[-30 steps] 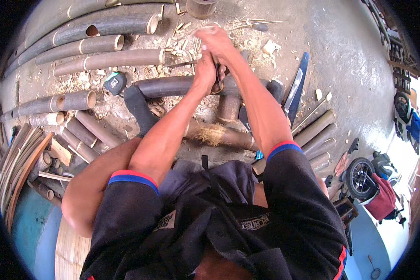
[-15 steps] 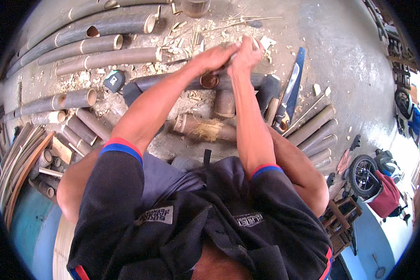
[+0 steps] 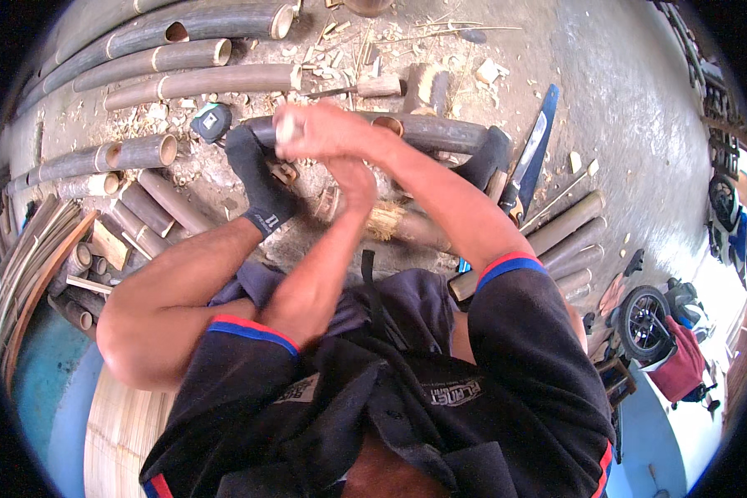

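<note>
A dark bamboo pole [image 3: 448,133], with a round hole in its side, lies crosswise between my socked feet. Over its left part is my right hand [image 3: 319,130], its fingers closed around a pale round-ended thing [image 3: 287,129] that is blurred. My left hand [image 3: 354,181] reaches in beneath the right wrist; its fingers are hidden there. Below the hands lies another bamboo piece with a frayed yellowish patch [image 3: 384,219]. Beyond the pole are a tool with a thin dark blade and wooden handle [image 3: 379,85] and a short bamboo section [image 3: 427,88].
Long bamboo poles [image 3: 199,85] lie at the far left, near a tape measure [image 3: 211,122]. A handsaw [image 3: 542,137] rests by my right foot, beside cut bamboo lengths [image 3: 568,222]. Wood chips litter the concrete floor. Split strips [image 3: 37,274] are piled at the left.
Both hands have swung left and nearer along the pole, the right now crossing over the left. The short bamboo section and wooden-handled tool beyond the pole have come into plain sight.
</note>
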Action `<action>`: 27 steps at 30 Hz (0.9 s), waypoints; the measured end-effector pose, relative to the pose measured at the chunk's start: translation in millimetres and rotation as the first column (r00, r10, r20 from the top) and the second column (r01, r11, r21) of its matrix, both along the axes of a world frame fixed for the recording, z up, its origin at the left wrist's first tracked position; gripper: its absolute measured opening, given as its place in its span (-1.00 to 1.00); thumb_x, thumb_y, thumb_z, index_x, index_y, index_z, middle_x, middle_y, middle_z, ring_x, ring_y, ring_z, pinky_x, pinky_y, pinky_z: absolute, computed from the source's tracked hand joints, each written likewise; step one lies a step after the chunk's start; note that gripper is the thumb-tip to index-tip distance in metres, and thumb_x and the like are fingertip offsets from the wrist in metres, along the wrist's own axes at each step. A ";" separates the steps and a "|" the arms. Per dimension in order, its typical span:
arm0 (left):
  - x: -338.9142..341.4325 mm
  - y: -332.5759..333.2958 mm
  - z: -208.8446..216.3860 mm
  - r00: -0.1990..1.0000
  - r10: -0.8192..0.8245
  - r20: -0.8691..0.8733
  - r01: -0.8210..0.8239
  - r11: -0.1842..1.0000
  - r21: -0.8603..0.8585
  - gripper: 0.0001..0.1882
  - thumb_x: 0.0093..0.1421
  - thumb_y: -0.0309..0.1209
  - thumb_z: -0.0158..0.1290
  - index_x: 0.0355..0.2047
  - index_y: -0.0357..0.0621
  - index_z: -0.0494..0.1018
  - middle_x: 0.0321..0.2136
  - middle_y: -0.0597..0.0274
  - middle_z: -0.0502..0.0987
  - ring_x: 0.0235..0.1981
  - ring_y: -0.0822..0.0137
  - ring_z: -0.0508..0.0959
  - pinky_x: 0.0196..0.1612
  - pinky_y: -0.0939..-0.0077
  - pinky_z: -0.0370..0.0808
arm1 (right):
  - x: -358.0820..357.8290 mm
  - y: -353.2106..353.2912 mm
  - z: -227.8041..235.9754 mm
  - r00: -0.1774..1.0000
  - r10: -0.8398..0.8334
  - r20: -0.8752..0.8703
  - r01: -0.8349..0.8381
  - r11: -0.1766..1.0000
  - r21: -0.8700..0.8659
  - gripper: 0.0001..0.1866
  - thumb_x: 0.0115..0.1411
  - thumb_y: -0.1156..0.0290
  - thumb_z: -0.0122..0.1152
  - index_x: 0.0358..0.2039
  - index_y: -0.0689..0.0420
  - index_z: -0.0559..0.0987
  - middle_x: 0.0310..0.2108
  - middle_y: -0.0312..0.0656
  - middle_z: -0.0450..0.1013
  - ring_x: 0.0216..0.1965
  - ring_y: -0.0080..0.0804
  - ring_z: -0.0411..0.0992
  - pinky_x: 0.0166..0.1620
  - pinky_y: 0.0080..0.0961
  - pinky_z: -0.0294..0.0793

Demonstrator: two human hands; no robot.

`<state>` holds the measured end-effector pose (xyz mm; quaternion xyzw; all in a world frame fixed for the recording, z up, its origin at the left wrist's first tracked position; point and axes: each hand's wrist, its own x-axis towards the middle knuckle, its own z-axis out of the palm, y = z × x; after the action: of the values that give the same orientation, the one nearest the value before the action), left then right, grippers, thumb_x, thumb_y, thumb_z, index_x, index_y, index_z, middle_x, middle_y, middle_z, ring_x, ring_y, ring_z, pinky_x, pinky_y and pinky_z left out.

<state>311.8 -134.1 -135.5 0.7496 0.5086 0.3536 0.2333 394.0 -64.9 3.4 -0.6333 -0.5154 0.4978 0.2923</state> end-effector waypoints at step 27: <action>94.7 66.2 76.8 0.439 -0.772 0.459 0.779 0.072 -0.623 0.11 0.29 0.50 -0.40 -0.03 -0.52 0.50 -0.25 -0.22 0.62 -0.15 0.11 0.54 0.04 0.19 0.45 | 120.4 -97.2 -39.9 0.085 -0.819 -0.567 0.955 0.230 -0.189 -0.54 0.21 0.32 0.33 0.05 0.18 0.40 -0.34 -0.19 0.45 -0.50 -0.43 0.44 -0.48 -0.44 0.52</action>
<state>406.5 -68.0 -58.7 0.7169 0.1259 -0.0796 0.6811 514.4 -162.1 -36.5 -0.5955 0.0392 0.3098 0.7401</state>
